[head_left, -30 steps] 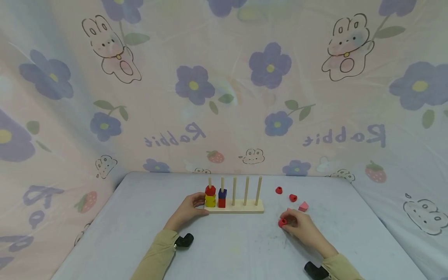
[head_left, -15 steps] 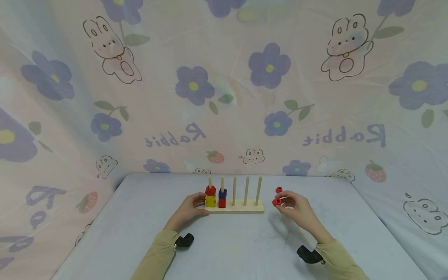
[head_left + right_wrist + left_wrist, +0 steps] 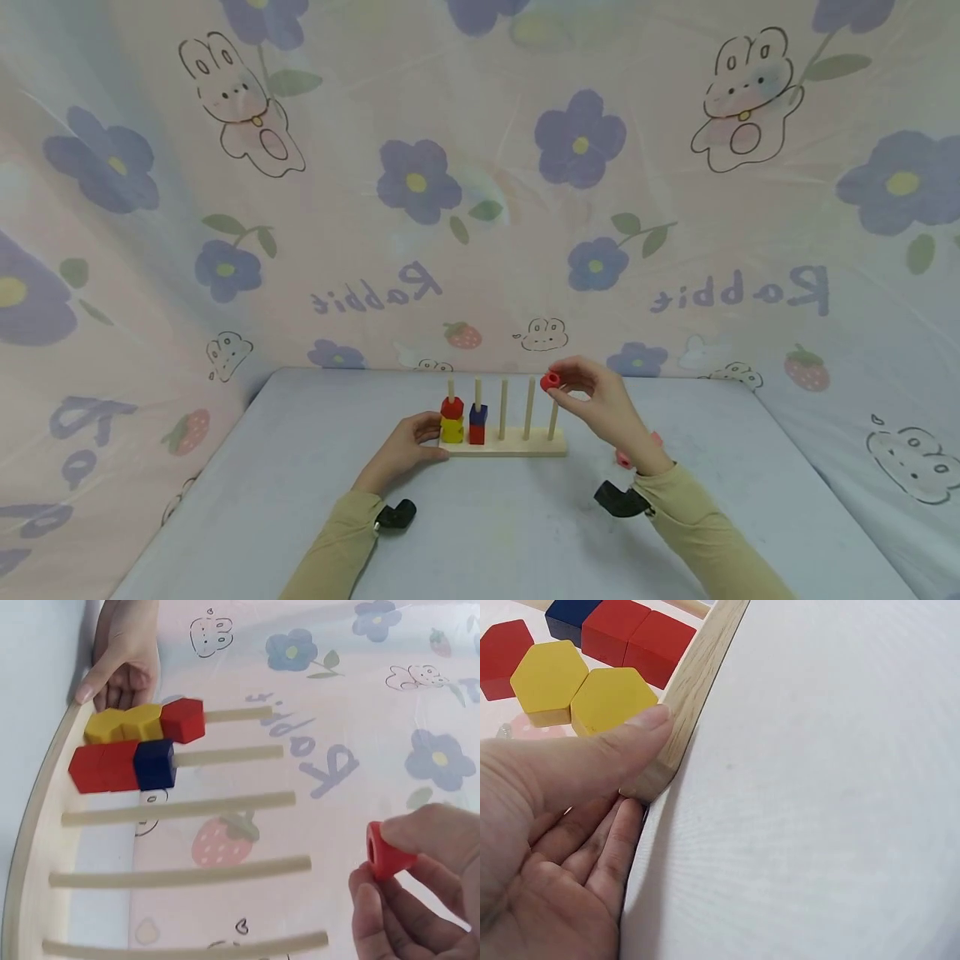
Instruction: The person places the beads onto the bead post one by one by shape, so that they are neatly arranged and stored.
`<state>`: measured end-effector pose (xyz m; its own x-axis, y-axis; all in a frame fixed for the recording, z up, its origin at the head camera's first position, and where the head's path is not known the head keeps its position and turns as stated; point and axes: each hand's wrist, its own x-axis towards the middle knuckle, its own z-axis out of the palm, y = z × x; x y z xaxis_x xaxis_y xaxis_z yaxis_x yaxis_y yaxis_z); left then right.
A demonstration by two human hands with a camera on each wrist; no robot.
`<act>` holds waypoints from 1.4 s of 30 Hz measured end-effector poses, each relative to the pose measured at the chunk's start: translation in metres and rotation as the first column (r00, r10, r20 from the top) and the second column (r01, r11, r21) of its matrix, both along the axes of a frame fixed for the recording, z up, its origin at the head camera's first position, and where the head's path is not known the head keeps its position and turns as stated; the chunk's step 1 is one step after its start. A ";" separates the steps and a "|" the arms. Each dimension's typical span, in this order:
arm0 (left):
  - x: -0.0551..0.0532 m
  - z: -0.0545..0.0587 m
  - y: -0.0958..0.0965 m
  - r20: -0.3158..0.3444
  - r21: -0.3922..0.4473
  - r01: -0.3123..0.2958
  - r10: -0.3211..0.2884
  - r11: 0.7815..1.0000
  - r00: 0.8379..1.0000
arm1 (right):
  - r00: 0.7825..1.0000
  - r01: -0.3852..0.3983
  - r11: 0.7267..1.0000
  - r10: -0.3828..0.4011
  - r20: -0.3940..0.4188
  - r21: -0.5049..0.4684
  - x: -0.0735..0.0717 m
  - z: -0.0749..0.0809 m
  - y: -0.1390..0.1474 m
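Observation:
In the head view my left hand (image 3: 405, 446) holds the left end of a wooden peg board (image 3: 506, 448); its thumb lies on the base edge in the left wrist view. The first peg carries two yellow hexagonal blocks (image 3: 550, 681) under a red hexagonal block (image 3: 182, 720). On the second peg sit two red square blocks (image 3: 105, 766) and a dark blue block (image 3: 155, 763). The other three pegs are bare. My right hand (image 3: 596, 398) pinches a red bead (image 3: 384, 853) with a hole, off the peg tips, near the right-hand pegs.
A red piece (image 3: 624, 458) and a pink piece (image 3: 657, 438) lie on the white table (image 3: 510, 525), partly hidden by the right wrist. A patterned cloth (image 3: 480, 250) hangs behind the table.
My right hand has carried the red bead up and to the left, from the table to the tops of the right-hand pegs. The left hand has stayed on the board.

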<state>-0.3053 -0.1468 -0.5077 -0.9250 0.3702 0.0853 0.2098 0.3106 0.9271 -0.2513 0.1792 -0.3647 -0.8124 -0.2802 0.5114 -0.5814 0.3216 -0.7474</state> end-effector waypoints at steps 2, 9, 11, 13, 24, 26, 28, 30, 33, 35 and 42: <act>0.000 0.000 0.001 -0.005 -0.003 -0.002 0.002 1.000 1.000 | 1.000 -0.009 1.000 0.009 -0.023 -0.011 -0.010 -0.005 -0.005; -0.001 -0.001 0.002 -0.026 -0.019 -0.010 0.010 1.000 1.000 | 0.998 0.037 0.999 -0.039 -0.046 -0.028 -0.027 -0.013 -0.024; -0.001 0.000 0.002 -0.021 -0.017 -0.006 0.006 1.000 1.000 | 0.998 0.044 0.999 -0.045 -0.046 -0.020 -0.029 -0.014 -0.030; -0.001 0.001 0.002 -0.015 -0.011 -0.003 0.003 1.000 1.000 | 0.998 0.044 0.999 -0.045 -0.048 -0.017 -0.032 -0.017 -0.036; 0.009 0.014 0.005 -0.017 0.003 -0.003 0.003 1.000 1.000 | 0.997 0.043 0.999 -0.042 -0.061 0.009 -0.036 -0.031 -0.055; 0.002 0.004 0.003 -0.013 0.005 -0.010 0.011 1.000 1.000 | 0.997 0.040 0.999 -0.040 -0.059 -0.007 -0.038 -0.034 -0.056; -0.002 -0.001 0.001 -0.008 0.010 -0.010 0.010 1.000 1.000 | 0.998 0.049 0.999 -0.049 -0.051 -0.018 -0.039 -0.036 -0.058; -0.003 -0.002 0.000 0.000 0.015 -0.007 0.007 1.000 1.000 | 0.996 0.075 0.997 -0.076 -0.045 -0.024 -0.040 -0.039 -0.060; -0.003 -0.001 0.000 0.006 0.014 -0.003 0.003 1.000 1.000 | 0.992 0.119 0.992 -0.121 -0.039 -0.036 -0.040 -0.044 -0.063; -0.003 -0.001 -0.001 0.000 0.006 0.005 -0.005 1.000 1.000 | 0.988 0.148 0.988 -0.150 -0.036 -0.051 -0.039 -0.047 -0.065; -0.003 -0.003 -0.002 0.012 0.003 0.004 -0.004 1.000 1.000 | 0.979 0.203 0.969 -0.198 0.052 -0.138 -0.036 -0.056 -0.071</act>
<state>-0.3082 -0.1486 -0.5104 -0.9247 0.3733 0.0750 0.1996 0.3073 0.9304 -0.2878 0.1084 -0.4203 -0.8639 -0.0360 0.5023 -0.4865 0.3176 -0.8139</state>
